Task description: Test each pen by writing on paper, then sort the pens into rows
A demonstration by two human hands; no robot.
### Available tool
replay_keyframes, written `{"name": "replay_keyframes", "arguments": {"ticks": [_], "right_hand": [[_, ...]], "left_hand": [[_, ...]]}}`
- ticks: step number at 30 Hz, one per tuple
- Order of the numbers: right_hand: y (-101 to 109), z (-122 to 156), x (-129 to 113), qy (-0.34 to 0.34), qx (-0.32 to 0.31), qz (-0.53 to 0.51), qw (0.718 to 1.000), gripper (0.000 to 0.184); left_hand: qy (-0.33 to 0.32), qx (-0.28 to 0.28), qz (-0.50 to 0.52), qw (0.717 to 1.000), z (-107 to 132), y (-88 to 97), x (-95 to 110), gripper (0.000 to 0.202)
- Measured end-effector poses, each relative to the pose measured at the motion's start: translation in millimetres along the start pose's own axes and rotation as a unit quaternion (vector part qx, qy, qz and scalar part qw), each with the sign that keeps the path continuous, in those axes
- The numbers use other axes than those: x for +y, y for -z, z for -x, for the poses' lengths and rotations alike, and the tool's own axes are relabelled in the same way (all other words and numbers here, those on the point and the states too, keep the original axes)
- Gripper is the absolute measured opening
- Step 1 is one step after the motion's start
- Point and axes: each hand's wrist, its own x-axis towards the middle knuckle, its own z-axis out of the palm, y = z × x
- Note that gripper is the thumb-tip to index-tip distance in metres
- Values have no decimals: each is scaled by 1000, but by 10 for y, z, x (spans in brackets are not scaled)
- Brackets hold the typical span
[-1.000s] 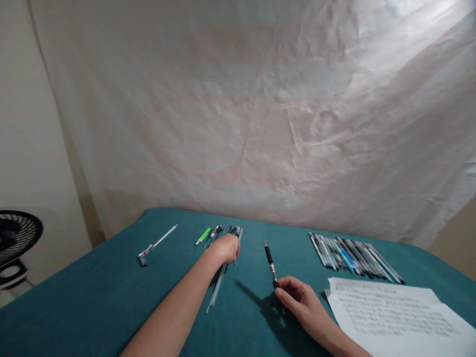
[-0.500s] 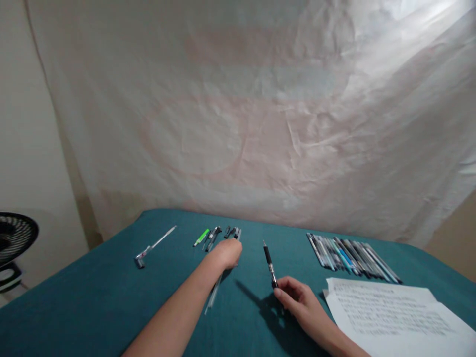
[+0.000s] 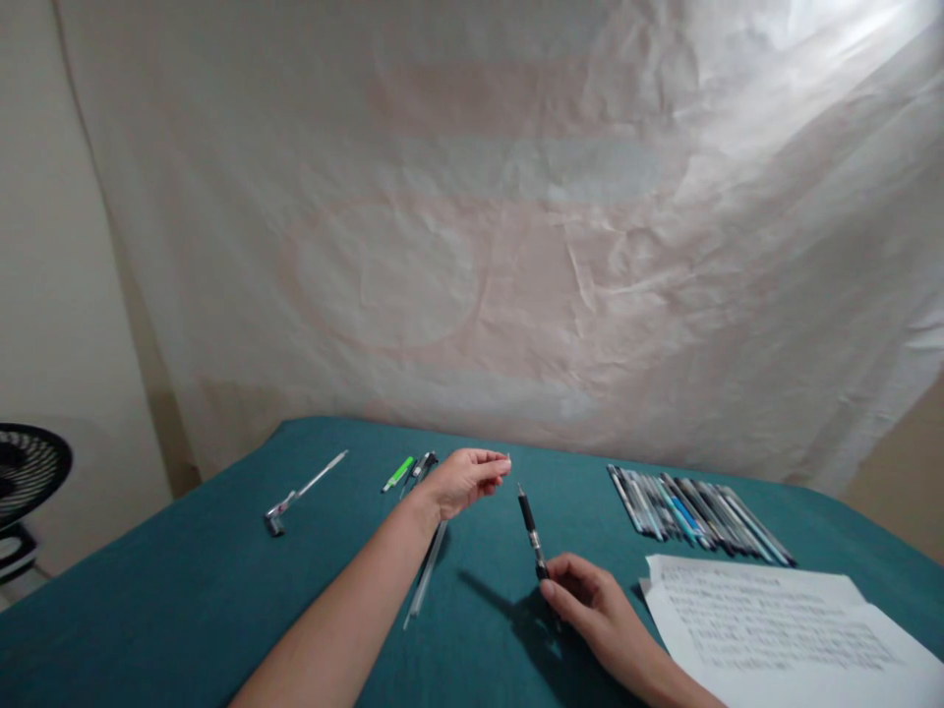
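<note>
My right hand [image 3: 601,610] pinches a pen [image 3: 529,521] near its lower end. The pen has a black grip and a clear barrel, and its thin point is turned up and away from me. Just left of that point, my left hand [image 3: 472,480] is closed in a pinch, fingertips together. A tiny pale bit shows at those fingertips, too small to name. Below my left wrist lie thin clear tubes or refills [image 3: 426,580], partly covered by the forearm. Behind that hand sit a green highlighter-like piece [image 3: 398,474] and several dark pen parts [image 3: 422,466].
A row of several pens [image 3: 697,516] lies on the right of the green cloth [image 3: 184,580]. Handwritten paper sheets [image 3: 782,615] cover the front right. A clear and silver pen-like piece [image 3: 276,516] with a thin rod rests at left. A black fan [image 3: 33,472] stands beyond the left edge.
My left hand has lifted from the pen parts and moved right and slightly up, close to the pen's point. The right hand still holds the pen in nearly the same place.
</note>
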Motion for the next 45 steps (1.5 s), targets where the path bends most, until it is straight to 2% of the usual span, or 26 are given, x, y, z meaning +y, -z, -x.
{"name": "replay_keyframes", "arguments": {"ticks": [7, 21, 30, 39, 45], "right_hand": [[3, 7, -35, -5, 2, -5, 1000, 26], [19, 10, -25, -7, 1, -3, 1000, 29], [10, 0, -16, -6, 0, -10, 1000, 30], [16, -6, -12, -6, 9, -18, 1000, 29], [19, -6, -8, -7, 17, -26, 1000, 31]], "left_hand": [[56, -56, 110, 991, -1, -50, -45, 20], [80, -78, 132, 985, -18, -106, -138, 16], [73, -70, 111, 989, -12, -118, -153, 20], [27, -65, 30, 997, 11, -184, -152, 29], [7, -58, -39, 998, 36, -146, -91, 34]]}}
